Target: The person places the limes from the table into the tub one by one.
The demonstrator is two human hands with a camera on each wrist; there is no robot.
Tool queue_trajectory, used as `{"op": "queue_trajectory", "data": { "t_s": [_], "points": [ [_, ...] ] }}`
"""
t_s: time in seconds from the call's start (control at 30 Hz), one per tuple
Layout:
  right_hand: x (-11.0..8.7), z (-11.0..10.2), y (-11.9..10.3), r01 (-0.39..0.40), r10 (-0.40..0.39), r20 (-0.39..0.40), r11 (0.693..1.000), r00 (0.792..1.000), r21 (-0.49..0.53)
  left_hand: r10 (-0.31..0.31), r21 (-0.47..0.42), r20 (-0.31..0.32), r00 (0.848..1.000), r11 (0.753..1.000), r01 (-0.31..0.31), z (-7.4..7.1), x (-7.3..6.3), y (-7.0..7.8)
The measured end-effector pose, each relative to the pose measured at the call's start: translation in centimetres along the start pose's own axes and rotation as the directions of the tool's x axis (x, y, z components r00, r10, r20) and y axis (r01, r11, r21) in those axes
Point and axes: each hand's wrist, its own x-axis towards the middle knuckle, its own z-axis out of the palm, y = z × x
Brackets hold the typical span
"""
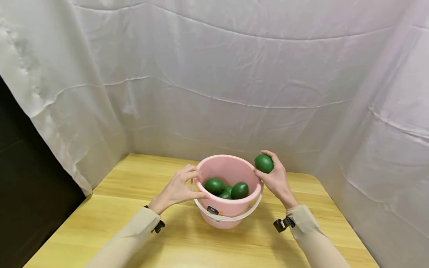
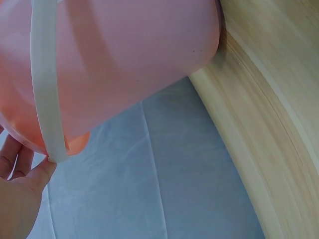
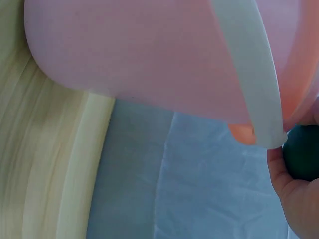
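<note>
A pink bucket (image 1: 218,207) with a white handle (image 1: 234,217) stands upright on the table. My left hand (image 1: 177,188) grips its rim on the left; in the left wrist view, the thumb (image 2: 42,172) touches the rim beside the handle's end. Just above the rim on the right, my right hand (image 1: 276,178) holds a dark green oval fruit (image 1: 263,163) between thumb and fingers. In the right wrist view, that fruit (image 3: 303,154) is partly cut off by the frame edge. Several similar green fruits (image 1: 214,185) lie inside the bucket, some partly hidden.
The wooden table (image 1: 110,208) extends around the bucket, with rounded far corners. White cloth (image 1: 234,74) hangs behind it and along both sides. A dark area (image 1: 30,178) lies beyond the left edge. Black bands (image 1: 283,224) are on both wrists.
</note>
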Motion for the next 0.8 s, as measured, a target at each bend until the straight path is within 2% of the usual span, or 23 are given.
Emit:
{"op": "queue_trajectory", "data": {
  "t_s": [0.17,0.3,0.53,0.67,0.8],
  "points": [
    [0.0,0.6,-0.4,0.057,-0.058,0.057,0.998,0.997,0.021,-0.008,-0.008,-0.002,1.0,1.0,0.008,-0.1,-0.2,0.0],
    [0.1,0.9,-0.9,0.087,-0.086,0.091,0.996,0.992,-0.01,0.003,-0.004,-0.006,1.0,1.0,-0.003,0.0,-0.1,0.1],
    [0.3,1.6,-1.5,0.199,-0.189,0.126,0.978,0.974,-0.069,-0.001,-0.009,-0.006,1.0,1.0,0.001,0.0,-0.2,0.1],
    [0.4,1.9,-1.7,0.225,-0.212,0.147,0.971,0.966,-0.075,0.005,-0.003,-0.01,1.0,1.0,-0.005,0.0,-0.1,0.0],
    [0.5,2.2,-1.8,0.223,-0.202,0.182,0.969,0.962,-0.104,0.002,-0.009,-0.006,1.0,1.0,-0.002,0.0,-0.1,0.1]
  ]
}}
